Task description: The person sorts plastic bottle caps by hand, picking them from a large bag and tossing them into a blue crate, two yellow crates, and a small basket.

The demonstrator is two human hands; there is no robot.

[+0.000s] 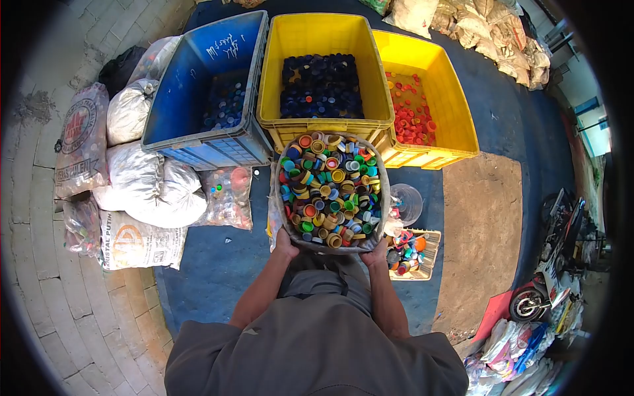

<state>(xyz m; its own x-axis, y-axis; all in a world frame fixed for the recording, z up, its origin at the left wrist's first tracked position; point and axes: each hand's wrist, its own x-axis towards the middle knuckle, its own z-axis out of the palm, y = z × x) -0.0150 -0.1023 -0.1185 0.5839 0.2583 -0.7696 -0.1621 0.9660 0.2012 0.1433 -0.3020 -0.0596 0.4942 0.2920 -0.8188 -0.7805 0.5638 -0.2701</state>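
A round tub with a grey, worn-looking rim (386,204) is in front of my body, filled with bottle caps (333,188) in many colours. My left hand (286,244) holds the near left side of the tub. On the near right side, my right hand (376,255) grips it too. Most of my fingers are hidden beneath or behind the rim. The far edge of the tub overlaps the front of a yellow crate (317,124) of dark blue caps (320,86).
A blue crate (228,142) with some caps stands at the left, another yellow crate (456,99) with red caps at the right. Filled sacks (155,185) line the left wall. A small cream basket (422,269) and clear round container (407,203) sit by my right hand. A motorcycle (545,277) stands far right.
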